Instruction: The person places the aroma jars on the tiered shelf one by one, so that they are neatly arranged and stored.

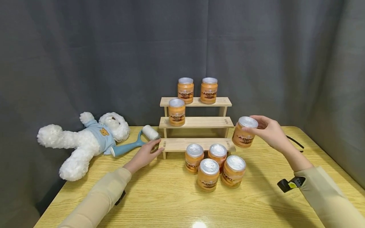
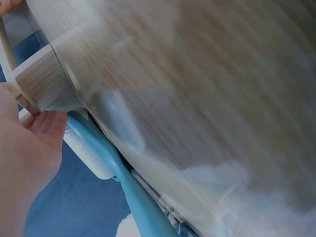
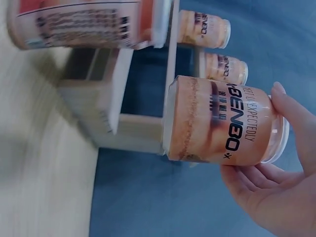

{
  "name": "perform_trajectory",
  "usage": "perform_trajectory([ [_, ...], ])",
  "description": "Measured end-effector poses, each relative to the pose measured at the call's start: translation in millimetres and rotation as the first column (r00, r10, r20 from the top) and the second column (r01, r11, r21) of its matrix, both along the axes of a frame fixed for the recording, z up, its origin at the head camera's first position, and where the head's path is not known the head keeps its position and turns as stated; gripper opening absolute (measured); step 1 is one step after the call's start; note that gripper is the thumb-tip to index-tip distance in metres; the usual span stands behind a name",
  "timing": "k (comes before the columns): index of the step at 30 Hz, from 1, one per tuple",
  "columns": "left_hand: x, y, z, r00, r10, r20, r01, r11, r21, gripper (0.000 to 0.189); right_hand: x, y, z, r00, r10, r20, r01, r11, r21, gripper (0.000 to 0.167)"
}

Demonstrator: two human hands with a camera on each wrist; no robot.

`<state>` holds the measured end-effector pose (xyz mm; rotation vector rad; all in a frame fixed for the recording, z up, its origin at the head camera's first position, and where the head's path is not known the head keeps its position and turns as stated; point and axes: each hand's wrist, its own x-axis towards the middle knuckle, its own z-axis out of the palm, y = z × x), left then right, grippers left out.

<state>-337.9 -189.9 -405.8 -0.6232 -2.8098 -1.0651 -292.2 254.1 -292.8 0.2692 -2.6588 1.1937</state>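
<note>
My right hand (image 1: 269,131) holds an orange jar (image 1: 243,134) with a silver lid by its upper part, fingers and thumb around it. The jar hangs tilted off the right end of a three-step wooden display rack (image 1: 196,144); in the right wrist view the same jar (image 3: 217,121) shows its printed label. My left hand (image 1: 146,154) grips the left end of the lowest step, whose board (image 2: 27,101) lies between thumb and fingers in the left wrist view. Two jars (image 1: 208,91) stand on the top step, and one jar (image 1: 176,113) is on the left of the middle step.
Several more orange jars (image 1: 209,177) cluster on the table (image 1: 159,196) before the rack. Left of it lie a lint roller (image 1: 151,132) with a blue handle (image 1: 128,147) and a white teddy bear (image 1: 80,142). A dark curtain (image 1: 114,57) hangs behind.
</note>
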Motion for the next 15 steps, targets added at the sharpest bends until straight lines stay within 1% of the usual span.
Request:
perform_trajectory([
  [6,0.7,1.4,0.7,1.000,0.004,0.007,-0.004,1.000,-0.007,0.060,-5.1,-17,13.6,0.999,0.035,0.000,-0.035,0.999,-0.035,0.068],
  [9,0.8,1.2,1.0,1.000,0.003,0.010,-0.003,1.000,-0.004,0.061,-9.1,-29,20.0,0.999,0.035,0.006,-0.034,0.998,-0.051,0.070],
  [13,0.5,0.9,0.9,1.000,0.004,0.012,-0.004,1.000,-0.002,0.061,-15.5,-43,26.5,0.998,0.057,-0.011,-0.058,0.996,-0.064,0.069],
  [15,0.3,0.8,0.8,1.000,0.005,0.010,-0.005,1.000,-0.004,0.061,-19.3,-50,28.4,0.996,0.081,-0.022,-0.082,0.994,-0.072,0.068],
])
